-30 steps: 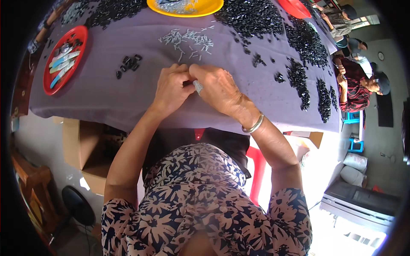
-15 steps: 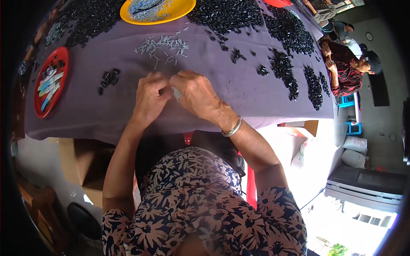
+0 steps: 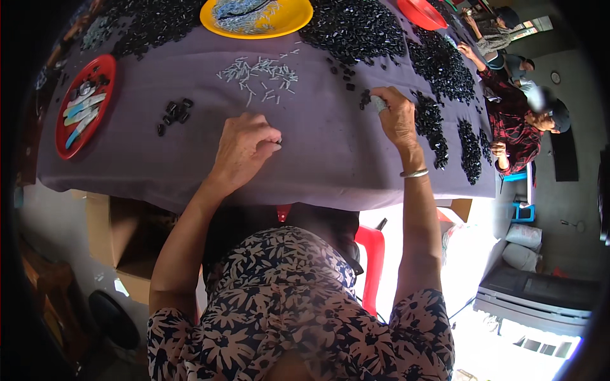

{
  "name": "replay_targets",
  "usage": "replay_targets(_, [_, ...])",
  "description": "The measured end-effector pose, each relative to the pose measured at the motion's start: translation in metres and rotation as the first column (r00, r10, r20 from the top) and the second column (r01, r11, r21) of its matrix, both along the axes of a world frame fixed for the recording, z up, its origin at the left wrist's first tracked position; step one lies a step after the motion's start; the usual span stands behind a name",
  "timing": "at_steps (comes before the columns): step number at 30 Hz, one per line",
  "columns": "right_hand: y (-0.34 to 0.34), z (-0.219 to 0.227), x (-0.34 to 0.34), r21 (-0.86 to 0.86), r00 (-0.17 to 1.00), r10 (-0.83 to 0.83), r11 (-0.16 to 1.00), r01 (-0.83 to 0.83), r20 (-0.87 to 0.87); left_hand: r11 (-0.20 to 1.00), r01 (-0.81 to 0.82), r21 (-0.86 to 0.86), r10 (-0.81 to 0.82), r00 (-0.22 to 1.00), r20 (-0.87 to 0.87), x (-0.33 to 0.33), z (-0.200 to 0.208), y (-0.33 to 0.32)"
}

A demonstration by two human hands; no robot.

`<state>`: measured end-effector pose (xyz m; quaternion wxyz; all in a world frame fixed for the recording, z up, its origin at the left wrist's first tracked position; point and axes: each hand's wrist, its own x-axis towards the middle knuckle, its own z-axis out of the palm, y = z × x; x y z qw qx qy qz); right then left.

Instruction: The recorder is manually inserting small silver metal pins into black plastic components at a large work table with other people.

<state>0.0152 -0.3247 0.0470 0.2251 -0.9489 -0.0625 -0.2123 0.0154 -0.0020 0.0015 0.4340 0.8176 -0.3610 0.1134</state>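
Observation:
My left hand [image 3: 244, 149] is pinched closed above the near middle of the cloth, with a small black piece [image 3: 279, 141] just showing at its fingertips. Out to the right, my right hand [image 3: 399, 120] has its fingers curled down beside a small cluster of black pieces [image 3: 365, 100]; its fingertips are partly hidden, so what it grips does not show. A pale wrap [image 3: 379, 103] covers one of its fingers. Beyond my left hand lies a scatter of thin clear rods [image 3: 259, 71]. Several black pieces [image 3: 173, 113] sit in a loose group to its left.
A purple-grey cloth [image 3: 318, 171] covers the table. A red tray [image 3: 68, 141] with pale-handled tools lies left, a yellow plate [image 3: 292, 22] of clear rods at the far side, and a red bowl [image 3: 422, 16] far right. Heaps of black pieces [image 3: 352, 32] spread behind. A person [image 3: 518, 136] sits at right.
My hands were together near the middle; the right has moved away to the right, down to the black pieces. The left stays near the middle, still pinched. The view has shifted slightly.

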Motion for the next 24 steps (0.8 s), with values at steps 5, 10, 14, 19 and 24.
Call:
replay_targets(5, [-0.013,-0.002,0.015,-0.221,0.973,0.214,0.948,-0.229,-0.088,1.000,0.006,-0.008,-0.006,1.000,-0.014,0.000,-0.001,0.000])
replay_targets(10, [-0.011,0.001,0.025,-0.251,0.952,0.240,0.925,-0.284,-0.192,0.999,-0.019,0.051,0.021,0.999,-0.045,-0.003,0.000,0.002])
replay_targets(14, [-0.011,-0.001,0.028,-0.326,0.960,0.181,0.913,-0.245,-0.215,0.999,-0.004,0.044,0.007,0.997,-0.075,-0.002,-0.003,0.002])
replay_targets(19, [-0.009,0.006,0.032,-0.277,0.956,0.129,0.939,-0.202,-0.263,0.999,-0.022,0.041,0.024,0.998,-0.060,0.000,-0.003,0.002])
replay_targets(24, [-0.008,-0.005,0.021,-0.337,0.977,0.106,0.927,-0.165,-0.185,1.000,0.017,-0.004,-0.017,0.998,-0.065,-0.001,-0.005,0.000])
